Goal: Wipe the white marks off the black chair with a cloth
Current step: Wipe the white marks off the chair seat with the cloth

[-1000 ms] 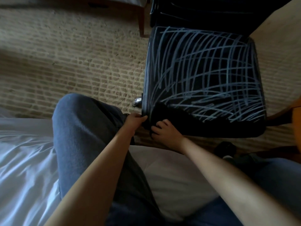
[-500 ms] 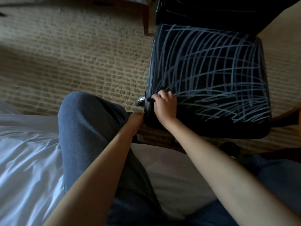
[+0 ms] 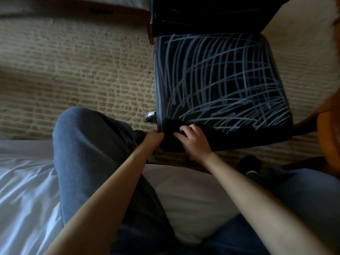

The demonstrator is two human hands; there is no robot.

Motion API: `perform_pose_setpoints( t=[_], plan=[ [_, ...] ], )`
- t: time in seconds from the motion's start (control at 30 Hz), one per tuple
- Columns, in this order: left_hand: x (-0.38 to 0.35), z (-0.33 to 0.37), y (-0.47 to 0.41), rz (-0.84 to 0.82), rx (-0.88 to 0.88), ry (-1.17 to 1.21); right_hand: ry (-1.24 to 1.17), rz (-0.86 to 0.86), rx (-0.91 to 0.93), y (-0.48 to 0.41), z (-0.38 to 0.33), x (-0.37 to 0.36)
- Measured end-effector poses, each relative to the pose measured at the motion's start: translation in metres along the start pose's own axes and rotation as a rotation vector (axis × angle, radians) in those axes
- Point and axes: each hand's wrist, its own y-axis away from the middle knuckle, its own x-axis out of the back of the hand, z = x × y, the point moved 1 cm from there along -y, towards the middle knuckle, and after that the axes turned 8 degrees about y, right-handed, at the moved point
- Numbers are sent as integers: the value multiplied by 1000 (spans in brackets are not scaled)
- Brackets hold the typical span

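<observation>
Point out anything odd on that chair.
The black padded chair seat is scrawled with crisscrossing white lines; only the near edge, where the right hand holds a dark cloth, looks clean.

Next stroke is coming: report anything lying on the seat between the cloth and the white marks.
Nothing visible does. The cloth, bunched under the right hand, sits on the near left corner of the black chair, and the white marks start just beyond it. The left hand grips that corner, beside the path.

cloth (image 3: 170, 144) on chair (image 3: 220, 80) front edge — carpet (image 3: 73, 70) beneath
</observation>
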Motion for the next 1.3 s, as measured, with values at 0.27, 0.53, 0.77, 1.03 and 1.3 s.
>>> perform_pose_setpoints(
  t=[0.27,0.53,0.77,1.03,1.3],
  plan=[
    [-31,-10,11,47,-237,-2,119,-180,-755,75,133,52],
    [-27,-7,9,203,-239,-83,18,-71,-553,37,35,24],
    [-6,3,1,320,-179,-292,135,-177,-679,77,122,60],
    [-65,23,33,427,-374,-772,31,-128,-457,55,34,30],
    [-116,19,32,213,-306,-1253,194,-210,-444,120,149,63]
  ],
)
